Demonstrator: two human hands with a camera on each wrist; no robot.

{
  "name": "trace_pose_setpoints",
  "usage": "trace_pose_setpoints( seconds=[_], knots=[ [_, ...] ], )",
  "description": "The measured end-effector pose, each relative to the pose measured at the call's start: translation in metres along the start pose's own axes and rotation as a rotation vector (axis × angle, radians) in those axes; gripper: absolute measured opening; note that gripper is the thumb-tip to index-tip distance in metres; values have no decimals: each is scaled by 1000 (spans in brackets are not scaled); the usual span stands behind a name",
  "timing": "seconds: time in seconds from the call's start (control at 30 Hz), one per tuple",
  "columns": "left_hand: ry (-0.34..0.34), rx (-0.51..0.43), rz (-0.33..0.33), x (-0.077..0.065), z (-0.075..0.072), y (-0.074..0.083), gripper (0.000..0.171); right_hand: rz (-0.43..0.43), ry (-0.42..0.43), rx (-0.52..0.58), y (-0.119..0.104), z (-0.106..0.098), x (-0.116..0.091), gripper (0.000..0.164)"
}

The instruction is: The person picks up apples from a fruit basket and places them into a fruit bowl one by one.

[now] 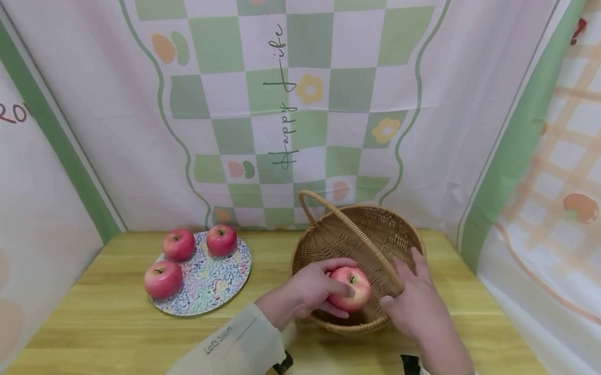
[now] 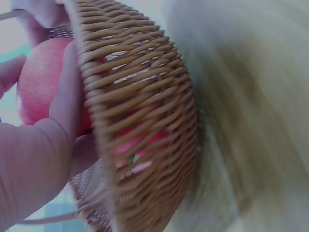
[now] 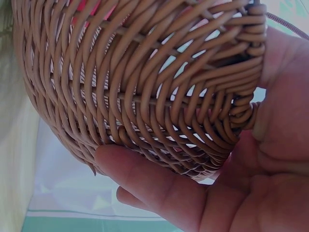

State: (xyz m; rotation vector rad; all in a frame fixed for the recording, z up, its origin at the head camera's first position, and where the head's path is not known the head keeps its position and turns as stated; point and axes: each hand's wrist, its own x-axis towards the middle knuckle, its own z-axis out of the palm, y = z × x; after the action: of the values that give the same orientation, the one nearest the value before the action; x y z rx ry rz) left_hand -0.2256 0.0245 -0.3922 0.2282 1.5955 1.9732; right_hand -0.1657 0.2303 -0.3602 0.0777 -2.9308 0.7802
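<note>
One apple (image 1: 359, 295) clamped in the left hand (image 1: 318, 287), within the wicker basket (image 1: 387, 229), its rim (image 1: 341, 329) gripped by the right hand (image 1: 419, 307). Behind the weave (image 2: 145, 89), plain from the left wrist, hidden from the head: another red shape (image 2: 126, 144). Farther, in head view only: three apples (image 1: 221, 241) on a patterned plate (image 1: 214, 279).

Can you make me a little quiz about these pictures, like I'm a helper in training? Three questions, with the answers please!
1. How many apples are on the plate?
2. True or false: the left hand is empty.
3. What is the right hand touching? A) the plate B) the basket C) the curtain

Key:
1. Three.
2. False; it holds an apple.
3. B.
</note>
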Motion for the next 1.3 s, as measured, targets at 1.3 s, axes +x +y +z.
trace_pose_setpoints(
  seconds=[1.3],
  knots=[
    [608,469,43,-98,-186,1,66,4,-12,-7,-1,1,0,88]
  ],
)
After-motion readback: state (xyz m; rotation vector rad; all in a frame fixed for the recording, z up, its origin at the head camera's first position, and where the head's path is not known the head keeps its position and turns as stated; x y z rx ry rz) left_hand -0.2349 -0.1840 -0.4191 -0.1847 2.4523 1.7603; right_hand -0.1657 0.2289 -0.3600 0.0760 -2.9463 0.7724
